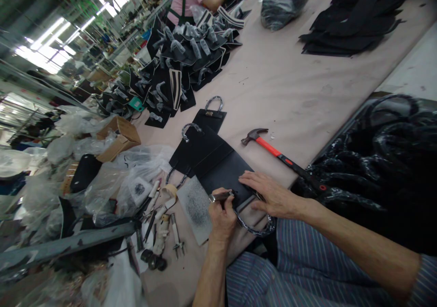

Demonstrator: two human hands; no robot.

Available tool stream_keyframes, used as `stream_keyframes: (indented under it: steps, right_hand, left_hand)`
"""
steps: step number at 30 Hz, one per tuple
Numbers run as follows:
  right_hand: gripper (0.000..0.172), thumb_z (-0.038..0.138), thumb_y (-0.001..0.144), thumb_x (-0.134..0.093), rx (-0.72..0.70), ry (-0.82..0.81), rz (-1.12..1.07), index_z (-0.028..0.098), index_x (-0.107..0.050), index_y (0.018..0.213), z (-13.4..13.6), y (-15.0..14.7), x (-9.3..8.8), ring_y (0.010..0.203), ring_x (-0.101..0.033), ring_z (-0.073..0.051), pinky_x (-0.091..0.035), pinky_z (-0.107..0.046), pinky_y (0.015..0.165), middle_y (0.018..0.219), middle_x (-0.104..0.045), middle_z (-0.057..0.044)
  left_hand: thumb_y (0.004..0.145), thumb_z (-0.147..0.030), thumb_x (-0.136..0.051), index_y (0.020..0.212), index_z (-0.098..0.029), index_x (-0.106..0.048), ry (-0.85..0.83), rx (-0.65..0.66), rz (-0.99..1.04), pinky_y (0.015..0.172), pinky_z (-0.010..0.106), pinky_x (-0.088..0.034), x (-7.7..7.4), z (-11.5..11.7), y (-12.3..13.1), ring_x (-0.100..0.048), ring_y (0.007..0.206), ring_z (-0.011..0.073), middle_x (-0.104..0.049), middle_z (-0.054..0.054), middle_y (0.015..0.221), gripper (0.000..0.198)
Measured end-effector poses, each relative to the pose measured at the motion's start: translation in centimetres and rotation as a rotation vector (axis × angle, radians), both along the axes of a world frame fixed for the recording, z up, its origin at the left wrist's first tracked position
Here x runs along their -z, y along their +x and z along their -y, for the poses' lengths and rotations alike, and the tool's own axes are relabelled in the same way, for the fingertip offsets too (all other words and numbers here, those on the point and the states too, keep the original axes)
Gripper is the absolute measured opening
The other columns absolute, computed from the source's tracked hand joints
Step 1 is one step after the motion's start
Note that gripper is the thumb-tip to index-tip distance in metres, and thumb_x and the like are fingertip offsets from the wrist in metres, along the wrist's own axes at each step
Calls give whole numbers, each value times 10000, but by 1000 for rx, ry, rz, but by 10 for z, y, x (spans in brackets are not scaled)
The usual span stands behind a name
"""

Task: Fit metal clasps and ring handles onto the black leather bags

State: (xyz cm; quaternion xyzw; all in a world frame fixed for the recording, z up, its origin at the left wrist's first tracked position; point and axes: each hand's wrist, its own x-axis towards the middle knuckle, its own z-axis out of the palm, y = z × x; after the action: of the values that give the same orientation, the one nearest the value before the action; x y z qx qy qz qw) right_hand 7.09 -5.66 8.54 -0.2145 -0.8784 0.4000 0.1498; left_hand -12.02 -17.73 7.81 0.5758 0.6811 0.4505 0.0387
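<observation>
My left hand [221, 218] is closed round a short metal cylinder [220, 196], perhaps a punch, held over the near edge of a black bag panel [223, 170]. On the right part of that panel lies my right hand [269, 193], its fingers stretched out and pressing down; a dark strip with a shiny edge shows between fingers and thumb. A plastic-wrapped loop handle [257, 230] hangs by the panel's near edge, below both hands. Left of my left hand is a worn grey-white pad [194, 207]. A claw hammer [273, 150] with a red and black handle rests beyond my right hand.
More black panels with wrapped handles [210, 118] lie beyond. A large heap of panels [191, 47] covers the far table. Hand tools [160, 229] and plastic bags [119, 188] crowd the left. Wrapped handles [375, 161] fill the right side. A person in pink [191, 0] works behind.
</observation>
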Motion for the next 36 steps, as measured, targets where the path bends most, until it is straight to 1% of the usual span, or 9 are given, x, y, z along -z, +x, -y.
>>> stream_keyframes:
  steps: [4,8,11,14,21,25,28,33,36]
  right_hand:
    - [696,389,891,-681,-16,-32,-40,140,-442,1496,-3,4,-7,1464,-369,-326,-346,-552,1215,1542,-450,-167]
    - [489,306,944,-549,312,182,-75,120,-524,1395,-22,23,-16,1362,-473,-312,-408,-518,1172,1448,-522,-177]
    - [448,301,903,-572,535,394,153,60,-583,1280,-43,44,-20,1235,-522,-384,-460,-542,1072,1337,-557,-235]
    - [400,285,891,-552,531,383,498,58,-602,1216,-58,59,-18,1073,-575,-389,-497,-507,919,1181,-582,-235]
    - [272,151,700,-623,622,-400,376,153,-575,967,-73,56,-13,875,-587,-261,-459,-359,784,833,-577,-71]
    - [144,218,814,-508,513,-829,254,165,-539,944,-73,40,-27,646,-549,-158,-473,-279,604,757,-559,-30]
    - [174,283,933,-369,505,-968,200,179,-491,866,-66,23,-37,485,-399,-103,-375,-223,473,663,-434,27]
    - [340,471,1014,-288,582,-824,137,217,-420,828,-46,14,-83,401,-261,-85,-232,-219,389,610,-334,71]
    - [435,601,995,-342,501,-316,38,228,-467,810,-29,30,-132,438,-375,-119,-283,-262,426,582,-416,39]
  left_hand:
    - [925,-138,-559,1052,-197,-580,-13,44,-31,833,303,-578,-6,-5,4,-692,906,166,-689,51,950,141]
    - [924,-143,-553,1048,-201,-565,-83,49,49,794,282,-564,-9,-7,5,-698,868,158,-692,41,927,138]
    - [921,-172,-563,1019,-206,-561,-134,44,101,783,287,-555,-13,-8,4,-690,833,159,-690,36,908,104]
    - [916,-178,-557,1007,-209,-554,-142,49,125,786,285,-548,-14,-8,2,-680,825,156,-684,33,900,96]
    - [908,-182,-556,992,-220,-550,-155,65,118,762,279,-541,-10,-3,2,-675,797,156,-680,24,874,92]
    - [926,-212,-546,1022,-229,-565,-189,60,96,759,278,-546,-6,0,3,-677,780,156,-692,21,883,99]
    - [927,-213,-539,1027,-232,-579,-191,50,86,746,277,-547,-6,0,4,-684,773,162,-699,24,885,109]
    - [924,-200,-526,1037,-231,-575,-166,47,42,700,290,-523,-5,1,5,-675,742,181,-690,25,846,127]
    - [923,-194,-528,1031,-232,-568,-152,38,28,692,291,-516,-1,2,5,-673,750,188,-690,29,856,120]
